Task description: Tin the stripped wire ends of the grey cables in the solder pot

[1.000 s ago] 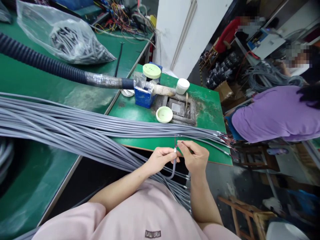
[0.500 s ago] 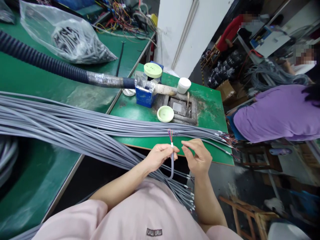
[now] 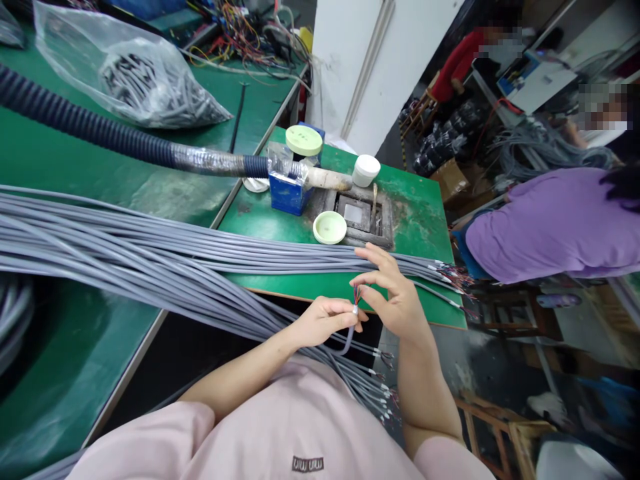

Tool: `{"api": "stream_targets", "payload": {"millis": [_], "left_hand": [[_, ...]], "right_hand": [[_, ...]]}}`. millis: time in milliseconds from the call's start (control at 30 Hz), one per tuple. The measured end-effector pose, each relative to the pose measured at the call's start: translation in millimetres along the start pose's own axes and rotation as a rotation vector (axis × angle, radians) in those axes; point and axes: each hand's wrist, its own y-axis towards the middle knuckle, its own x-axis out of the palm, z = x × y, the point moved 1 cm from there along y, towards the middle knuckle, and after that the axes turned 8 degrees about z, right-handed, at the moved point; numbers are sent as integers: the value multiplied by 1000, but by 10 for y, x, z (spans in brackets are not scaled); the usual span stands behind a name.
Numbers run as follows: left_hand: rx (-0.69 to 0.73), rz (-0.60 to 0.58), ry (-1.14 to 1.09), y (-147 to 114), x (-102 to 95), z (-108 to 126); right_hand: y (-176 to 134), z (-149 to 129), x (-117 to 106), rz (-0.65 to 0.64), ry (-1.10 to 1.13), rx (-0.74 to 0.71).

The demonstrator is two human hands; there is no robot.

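My left hand [image 3: 325, 323] pinches a grey cable [image 3: 349, 339] close to its white-wrapped end, holding that end upright near my body. Thin coloured wires [image 3: 357, 296] fan out of the top of the cable. The thumb and index finger of my right hand [image 3: 399, 299] close on these wires, while its other fingers stretch up and away. Just beyond my hands, a thick bundle of grey cables [image 3: 280, 257] runs across the bench. More cable ends [image 3: 377, 383] with white wraps and bare wires hang below, between my forearms.
A soot-stained metal pot [image 3: 354, 213] is set in the green bench [image 3: 420, 207], with a pale green dish [image 3: 330, 228] and white tub [image 3: 367, 170] beside it. A black corrugated hose [image 3: 100, 127] ends there. A bag of cable pieces [image 3: 145, 87] lies left. A person in purple [image 3: 550, 223] is at right.
My right hand has come over to the wires and its thumb and index finger now close on them. My left hand and the cable end have shifted slightly right and down.
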Motion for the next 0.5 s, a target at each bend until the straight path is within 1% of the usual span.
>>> {"api": "stream_targets", "payload": {"millis": [67,133,200,333,400,500], "left_hand": [[-2,-11,13,0,3,2],[-6,-13,14,0,3,4],[-14,-2,-3,0,-2,2],[-44,57,-92,6,-21,-19],[-69,102,-179,18,-28,-30],[-119,179,-373,46,-34,-16]], "right_hand": [[9,6,1,-43,56,28],[6,17,12,-50,99,53],[-3,29,32,-11,122,69],[-38,51,72,130,102,67],[-66,56,77,189,49,32],[-137,64,64,239,-55,-113]]}}
